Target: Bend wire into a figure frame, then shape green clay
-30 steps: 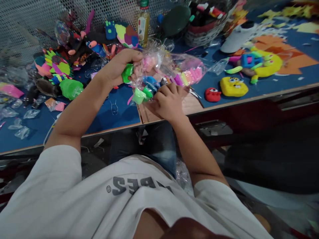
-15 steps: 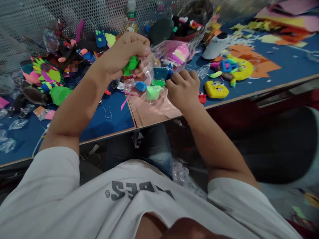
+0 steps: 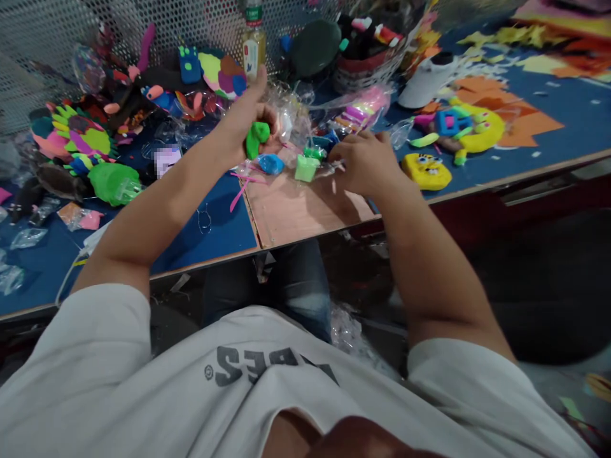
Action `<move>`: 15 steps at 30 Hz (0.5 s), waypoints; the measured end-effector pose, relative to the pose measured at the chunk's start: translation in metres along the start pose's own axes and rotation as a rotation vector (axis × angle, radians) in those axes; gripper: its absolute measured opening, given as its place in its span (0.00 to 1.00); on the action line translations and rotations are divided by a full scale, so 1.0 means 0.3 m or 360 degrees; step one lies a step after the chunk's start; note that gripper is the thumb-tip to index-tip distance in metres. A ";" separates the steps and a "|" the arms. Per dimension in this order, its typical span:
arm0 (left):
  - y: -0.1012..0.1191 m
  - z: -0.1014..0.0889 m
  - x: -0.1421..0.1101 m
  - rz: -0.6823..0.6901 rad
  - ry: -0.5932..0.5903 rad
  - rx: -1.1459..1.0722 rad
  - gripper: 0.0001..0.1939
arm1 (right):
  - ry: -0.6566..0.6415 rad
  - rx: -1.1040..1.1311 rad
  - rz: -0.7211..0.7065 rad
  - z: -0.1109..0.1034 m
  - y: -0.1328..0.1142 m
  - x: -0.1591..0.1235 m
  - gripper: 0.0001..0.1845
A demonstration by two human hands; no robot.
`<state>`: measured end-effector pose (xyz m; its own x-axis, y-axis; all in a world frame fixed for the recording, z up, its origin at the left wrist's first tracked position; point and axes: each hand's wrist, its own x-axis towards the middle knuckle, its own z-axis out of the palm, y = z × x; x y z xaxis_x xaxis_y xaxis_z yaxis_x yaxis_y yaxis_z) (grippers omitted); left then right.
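My left hand [image 3: 242, 121] has its fingers curled round a lump of bright green modelling clay [image 3: 254, 141], thumb pointing up. Crumpled clear plastic [image 3: 286, 117] lies just to the right of these fingers. Below the lump is a small blue packet of clay [image 3: 271, 164]. My right hand [image 3: 367, 164] is low over the table with fingers bent inward; what they grip, if anything, is hidden. Close to its fingertips sit a pale green clay packet [image 3: 306, 168] and a darker green piece [image 3: 315, 152]. Thin pink strips [image 3: 244, 186] lie left of the blue packet.
A yellow clay face [image 3: 426, 172] and a yellow crescent figure [image 3: 487, 130] lie right of my right hand. Clay models, including a colourful hedgehog-like piece [image 3: 86, 133], crowd the left. A bottle [image 3: 253, 48] stands behind my left hand. The table's front edge [image 3: 315, 234] runs before me.
My left hand has come down and turned, thumb now up, with the green clay still in it. My right hand has shifted slightly right and down. The view has shifted a little.
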<state>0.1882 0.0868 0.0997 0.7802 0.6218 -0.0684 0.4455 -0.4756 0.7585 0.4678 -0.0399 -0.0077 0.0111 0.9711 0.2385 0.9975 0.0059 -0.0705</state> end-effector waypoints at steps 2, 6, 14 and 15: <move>-0.019 -0.028 -0.126 -0.0178 0.0148 -0.0720 0.21 | 0.0088 0.0164 -0.0023 -0.035 0.005 0.005 0.18; -0.087 -0.063 -0.357 -0.0201 0.0387 -0.0980 0.26 | 0.0036 0.0362 -0.0057 -0.082 -0.027 0.054 0.18; -0.321 -0.043 -0.524 -0.0122 0.0588 -0.1306 0.24 | -0.0434 0.0107 -0.0168 -0.145 -0.076 0.148 0.11; -0.347 -0.035 -0.527 -0.0122 0.0636 -0.1375 0.26 | -0.0485 0.0131 -0.0216 -0.156 -0.070 0.150 0.12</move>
<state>0.0139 0.0445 0.0382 0.4836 0.8747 -0.0326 -0.1142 0.0999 0.9884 0.4507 -0.0075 0.0499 -0.1552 0.9867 -0.0484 0.9793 0.1472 -0.1387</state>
